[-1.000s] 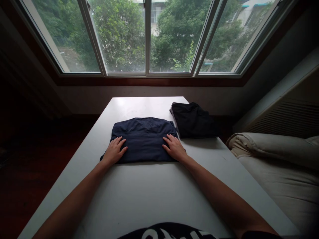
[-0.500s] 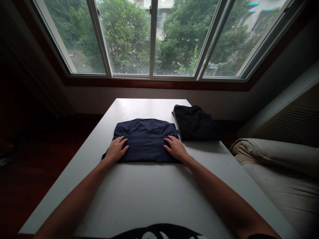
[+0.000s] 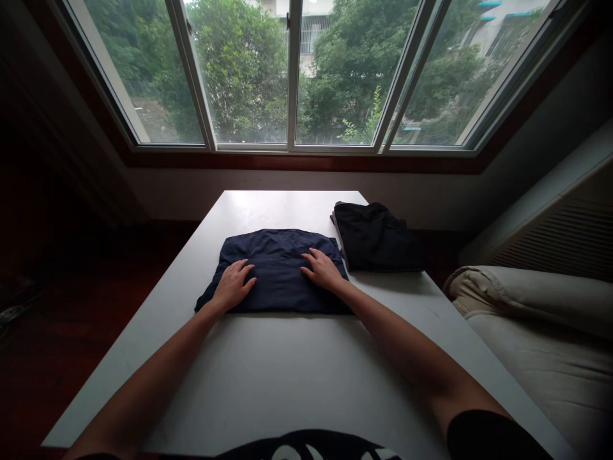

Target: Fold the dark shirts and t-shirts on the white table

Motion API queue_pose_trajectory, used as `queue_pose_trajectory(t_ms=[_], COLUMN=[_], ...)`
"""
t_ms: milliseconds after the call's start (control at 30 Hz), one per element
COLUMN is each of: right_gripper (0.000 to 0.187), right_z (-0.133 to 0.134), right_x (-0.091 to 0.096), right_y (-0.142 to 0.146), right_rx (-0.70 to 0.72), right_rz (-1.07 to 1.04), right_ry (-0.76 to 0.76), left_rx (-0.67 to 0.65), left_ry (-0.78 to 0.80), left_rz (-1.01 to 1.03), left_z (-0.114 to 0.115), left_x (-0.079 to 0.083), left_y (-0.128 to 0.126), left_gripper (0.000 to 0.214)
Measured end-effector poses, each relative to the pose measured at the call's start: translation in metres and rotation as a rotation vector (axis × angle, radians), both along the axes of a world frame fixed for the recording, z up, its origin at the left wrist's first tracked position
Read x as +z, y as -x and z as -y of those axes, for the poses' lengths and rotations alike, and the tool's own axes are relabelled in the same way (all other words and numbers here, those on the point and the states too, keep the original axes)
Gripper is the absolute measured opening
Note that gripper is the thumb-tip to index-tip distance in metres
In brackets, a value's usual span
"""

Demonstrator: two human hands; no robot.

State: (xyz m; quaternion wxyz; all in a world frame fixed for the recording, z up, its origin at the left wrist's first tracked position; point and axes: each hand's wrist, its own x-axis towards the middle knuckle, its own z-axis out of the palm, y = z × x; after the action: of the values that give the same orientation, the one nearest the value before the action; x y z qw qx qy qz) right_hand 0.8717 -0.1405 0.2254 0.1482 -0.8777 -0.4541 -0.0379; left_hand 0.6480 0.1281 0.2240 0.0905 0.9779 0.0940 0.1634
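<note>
A folded dark navy garment (image 3: 278, 287) lies flat on the white table (image 3: 287, 377); its exact kind does not show. My left hand (image 3: 234, 284) rests on its left part, palm down with the fingers spread. On the right part, my right hand (image 3: 322, 268) is likewise palm down, fingers apart and pointing inward. Neither hand grips the cloth. Small wrinkles run along the garment's far portion, and its near edge is straight.
A stack of folded black clothes (image 3: 376, 236) sits at the table's far right, its side overhanging the edge. Right of the table is a beige padded seat (image 3: 541, 351). Beyond the far end are a wall and a window (image 3: 292, 83).
Both hands have slid inward over the navy garment, the right one also farther from me. The garment and the black stack look the same.
</note>
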Motion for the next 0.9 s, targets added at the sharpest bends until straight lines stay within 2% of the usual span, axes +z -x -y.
queue_pose_trajectory(t_ms=[133, 300, 367, 433, 533, 700, 800, 900], right_gripper=[0.058, 0.064, 0.067, 0.069, 0.073, 0.075, 0.076, 0.076], right_z=[-0.032, -0.066, -0.070, -0.065, -0.046, -0.016, -0.012, -0.014], right_x=[0.001, -0.005, -0.009, -0.013, -0.015, -0.019, -0.022, -0.023], right_y=[-0.011, -0.022, -0.028, -0.037, -0.055, -0.078, -0.080, -0.078], right_rx=[0.035, 0.053, 0.029, -0.027, -0.154, -0.343, -0.385, -0.376], right_rz=[0.021, -0.035, -0.072, -0.100, -0.124, -0.141, -0.132, -0.126], right_ry=[-0.013, 0.089, 0.134, 0.166, 0.198, 0.193, 0.167, 0.157], left_rx=[-0.096, -0.116, -0.087, -0.034, 0.102, 0.326, 0.394, 0.400], left_ry=[0.027, 0.047, 0.069, 0.088, 0.087, 0.062, 0.072, 0.066], left_rz=[-0.006, -0.100, -0.182, -0.255, -0.288, -0.280, -0.276, -0.289], left_z=[0.014, 0.031, 0.029, 0.017, -0.014, -0.062, -0.071, -0.070], left_x=[0.006, 0.003, -0.003, -0.008, -0.016, -0.022, -0.022, -0.020], left_y=[-0.036, -0.103, -0.124, -0.134, -0.130, -0.103, -0.096, -0.094], left_gripper=[0.046, 0.058, 0.064, 0.069, 0.074, 0.078, 0.079, 0.080])
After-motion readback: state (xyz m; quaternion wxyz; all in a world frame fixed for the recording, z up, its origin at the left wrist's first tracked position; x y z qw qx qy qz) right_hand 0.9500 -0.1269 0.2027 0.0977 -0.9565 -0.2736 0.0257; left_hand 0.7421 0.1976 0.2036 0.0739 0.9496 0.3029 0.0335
